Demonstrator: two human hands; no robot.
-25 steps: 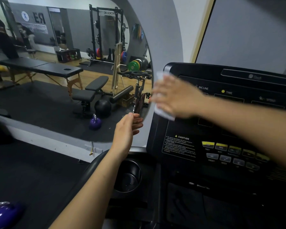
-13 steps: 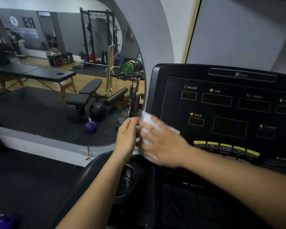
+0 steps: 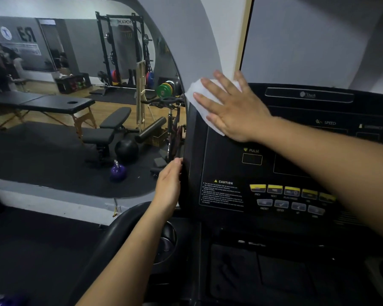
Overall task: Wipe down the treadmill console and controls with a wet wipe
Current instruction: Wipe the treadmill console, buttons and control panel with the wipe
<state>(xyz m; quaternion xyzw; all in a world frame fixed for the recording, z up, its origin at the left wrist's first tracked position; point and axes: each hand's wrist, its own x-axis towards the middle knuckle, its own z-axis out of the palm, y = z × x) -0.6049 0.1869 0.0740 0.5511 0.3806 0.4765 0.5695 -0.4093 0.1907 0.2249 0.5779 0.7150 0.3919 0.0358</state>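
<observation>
While the right hand (image 3: 232, 107) lay flat and spread, pinning the wet wipe (image 3: 199, 93) to the console's (image 3: 226, 164) upper-left corner, the buttons (image 3: 292, 192) lay below and rightward. The left hand (image 3: 169, 184) curled around the console's left edge. A cup holder (image 3: 167, 241) below seemingly held nothing.

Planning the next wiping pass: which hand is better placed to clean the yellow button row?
Right. The right hand lies flat on the white wet wipe above the yellow buttons; the left hand grips the black console's edge, wipeless.
</observation>
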